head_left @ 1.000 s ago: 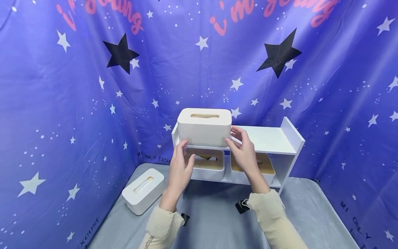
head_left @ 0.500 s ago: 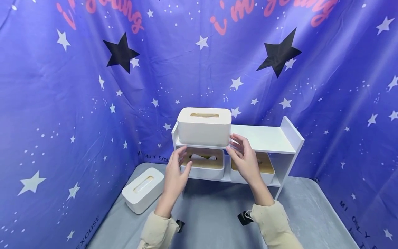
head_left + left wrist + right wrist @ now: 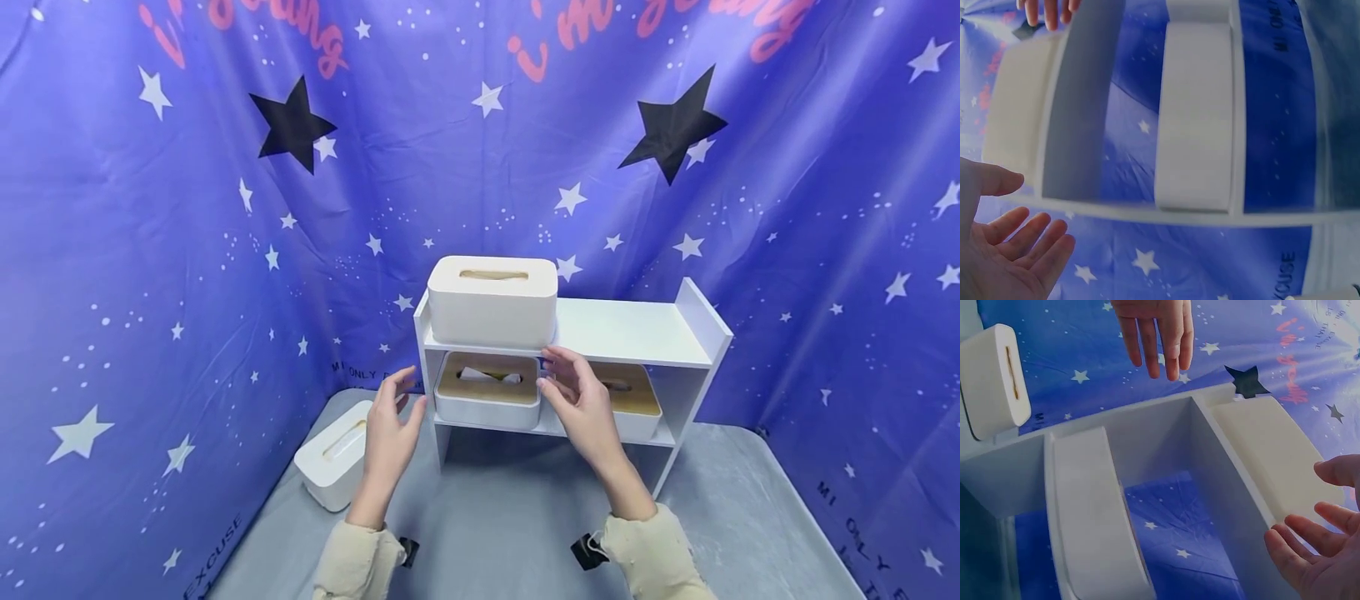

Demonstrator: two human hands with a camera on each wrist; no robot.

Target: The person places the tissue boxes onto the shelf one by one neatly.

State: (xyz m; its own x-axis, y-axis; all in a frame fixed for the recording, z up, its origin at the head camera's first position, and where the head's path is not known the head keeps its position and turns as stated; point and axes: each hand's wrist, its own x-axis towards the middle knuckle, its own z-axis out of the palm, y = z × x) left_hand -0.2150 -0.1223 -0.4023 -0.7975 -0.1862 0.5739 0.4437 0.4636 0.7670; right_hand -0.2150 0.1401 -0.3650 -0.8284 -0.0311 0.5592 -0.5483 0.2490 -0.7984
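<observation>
A white tissue box (image 3: pixel 492 310) with a slot in its top stands on the upper board of a white two-tier shelf (image 3: pixel 630 329), at the left end. My left hand (image 3: pixel 388 437) hovers left of the shelf, fingers loosely spread and holding nothing. In front of the shelf's middle is my right hand (image 3: pixel 587 412), also relaxed, with nothing in its grasp. Both wrist views show the hands, left (image 3: pixel 1013 250) and right (image 3: pixel 1319 550), apart from the upper box. On the lower board sit two white boxes with wooden lids, the left one (image 3: pixel 487 414) and the partly covered right one (image 3: pixel 637 423).
Another white tissue box (image 3: pixel 330 467) lies at an angle on the grey cloth-covered table (image 3: pixel 517 517), left of the shelf; my left hand partly overlaps it. A blue star-patterned curtain (image 3: pixel 450 167) surrounds the table at the back and sides.
Both hands have let go of the upper tissue box. The left has drawn away leftward and down; the right has dropped lower. The box stays in place on the shelf.
</observation>
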